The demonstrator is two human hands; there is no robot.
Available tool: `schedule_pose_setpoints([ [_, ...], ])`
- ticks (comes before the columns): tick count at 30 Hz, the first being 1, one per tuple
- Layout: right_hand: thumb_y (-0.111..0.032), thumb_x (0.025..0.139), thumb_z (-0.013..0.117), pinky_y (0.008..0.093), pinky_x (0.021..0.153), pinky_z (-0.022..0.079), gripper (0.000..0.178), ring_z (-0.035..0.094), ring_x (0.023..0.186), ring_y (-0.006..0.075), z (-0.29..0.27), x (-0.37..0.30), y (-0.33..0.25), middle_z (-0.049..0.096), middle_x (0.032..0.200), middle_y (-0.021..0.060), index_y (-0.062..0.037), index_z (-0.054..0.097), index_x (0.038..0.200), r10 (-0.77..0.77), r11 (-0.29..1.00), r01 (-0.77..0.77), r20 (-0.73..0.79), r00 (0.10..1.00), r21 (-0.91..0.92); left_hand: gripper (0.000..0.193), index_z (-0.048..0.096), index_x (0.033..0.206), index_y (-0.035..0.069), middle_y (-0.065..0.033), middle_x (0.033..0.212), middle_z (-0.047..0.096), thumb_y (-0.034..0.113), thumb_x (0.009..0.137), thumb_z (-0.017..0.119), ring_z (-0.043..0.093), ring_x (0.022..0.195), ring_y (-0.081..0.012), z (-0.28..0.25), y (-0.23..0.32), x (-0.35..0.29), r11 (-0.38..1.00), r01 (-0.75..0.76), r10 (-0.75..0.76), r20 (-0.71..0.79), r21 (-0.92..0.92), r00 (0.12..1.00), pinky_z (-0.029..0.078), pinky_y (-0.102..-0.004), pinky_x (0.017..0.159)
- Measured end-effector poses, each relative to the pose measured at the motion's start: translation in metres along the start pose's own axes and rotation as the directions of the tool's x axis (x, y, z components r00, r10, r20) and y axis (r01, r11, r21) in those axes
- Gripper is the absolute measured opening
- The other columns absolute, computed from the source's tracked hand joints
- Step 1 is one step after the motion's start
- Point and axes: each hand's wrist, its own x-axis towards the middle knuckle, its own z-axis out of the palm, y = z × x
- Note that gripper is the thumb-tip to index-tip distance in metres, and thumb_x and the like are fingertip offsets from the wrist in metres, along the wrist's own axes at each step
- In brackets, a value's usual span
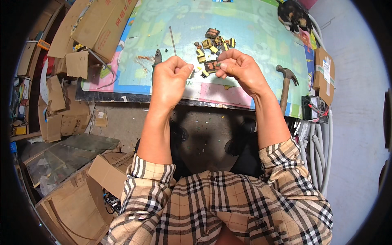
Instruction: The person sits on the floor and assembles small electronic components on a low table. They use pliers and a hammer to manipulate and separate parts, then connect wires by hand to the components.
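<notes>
My left hand (169, 81) is closed, thumb pressed to the fingers, above the table's near edge. A small greenish bit shows by its fingertips; what it grips is mostly hidden. To its right, my right hand (245, 71) pinches a tiny green piece (218, 64), too small to name. Between and beyond the hands lies a loose pile of small yellow-and-black transformer-like parts (207, 43), some with copper-coloured windings (211, 66). Pliers (157, 57) lie just past my left hand, partly covered by it. A thin metal rod (172, 38), perhaps a screwdriver shaft, points away beside them.
A claw hammer (287, 75) rests at the table's right side. A black case with red leads (313, 106) and a carton (324, 75) flank that corner. A cat (294, 17) is at the far right. Cardboard boxes (102, 26) crowd the left; grey pipes (318, 151) stand at right.
</notes>
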Motion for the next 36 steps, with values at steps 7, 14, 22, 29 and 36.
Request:
schedule_pose_setpoints([
  [7, 0.000, 0.087, 0.061, 0.0252, 0.069, 0.052, 0.018, 0.068, 0.077, 0.0150, 0.012, 0.005, 0.007, 0.067, 0.088, 0.0108, 0.0027, 0.055, 0.104, -0.128, 0.983, 0.097, -0.203, 0.971, -0.156, 0.014, 0.060, 0.076, 0.002, 0.0061, 0.068, 0.052, 0.007, 0.086, 0.067, 0.039, 0.061, -0.0023, 0.002, -0.006, 0.001, 0.985, 0.081, -0.050, 0.193, -0.153, 0.980, 0.030, -0.0207, 0.055],
  [14, -0.002, 0.087, 0.062, 0.0216, 0.062, 0.046, 0.020, 0.068, 0.078, 0.0152, 0.002, 0.004, 0.002, 0.067, 0.086, 0.0118, 0.0008, 0.054, 0.105, -0.019, 0.993, 0.044, -0.215, 0.976, 0.112, 0.025, 0.051, 0.066, 0.002, 0.0064, 0.063, 0.044, 0.007, 0.085, 0.066, 0.036, 0.060, -0.0050, 0.024, -0.014, -0.010, 0.993, -0.065, 0.031, 0.311, 0.101, 0.950, 0.030, -0.0249, 0.051],
  [22, 0.000, 0.087, 0.061, 0.0211, 0.063, 0.045, 0.014, 0.061, 0.073, 0.0104, 0.006, -0.001, -0.005, 0.064, 0.084, 0.0087, -0.0015, 0.055, 0.099, -0.027, 0.997, 0.018, -0.136, 0.990, -0.070, 0.016, 0.058, 0.075, -0.003, -0.0152, 0.061, 0.057, 0.009, 0.082, 0.066, 0.053, 0.058, -0.0240, 0.003, -0.009, 0.004, 0.858, -0.122, 0.199, -0.104, 0.498, 0.974, 0.044, -0.0372, 0.056],
  [29, 0.003, 0.086, 0.059, 0.0245, 0.067, 0.052, 0.010, 0.066, 0.074, 0.0119, 0.011, 0.004, 0.007, 0.064, 0.078, 0.0078, 0.0024, 0.053, 0.095, -0.243, 0.894, 0.108, -0.266, 0.933, -0.436, 0.014, 0.058, 0.073, 0.004, 0.0087, 0.062, 0.043, 0.005, 0.084, 0.066, 0.033, 0.057, -0.0019, -0.006, -0.002, 0.000, 0.995, 0.044, -0.027, 0.181, -0.086, 0.983, 0.025, -0.0213, 0.050],
  [36, -0.001, 0.085, 0.063, 0.0219, 0.064, 0.046, 0.012, 0.064, 0.072, 0.0117, -0.009, 0.008, 0.005, 0.067, 0.081, 0.0108, -0.0002, 0.055, 0.094, -0.141, 0.990, 0.118, -0.469, 0.872, -0.078, 0.017, 0.058, 0.072, 0.002, 0.0063, 0.064, 0.048, 0.007, 0.085, 0.067, 0.038, 0.061, -0.0040, 0.032, -0.006, -0.022, 0.997, 0.074, -0.065, 0.419, -0.006, 0.906, 0.031, -0.0229, 0.054],
])
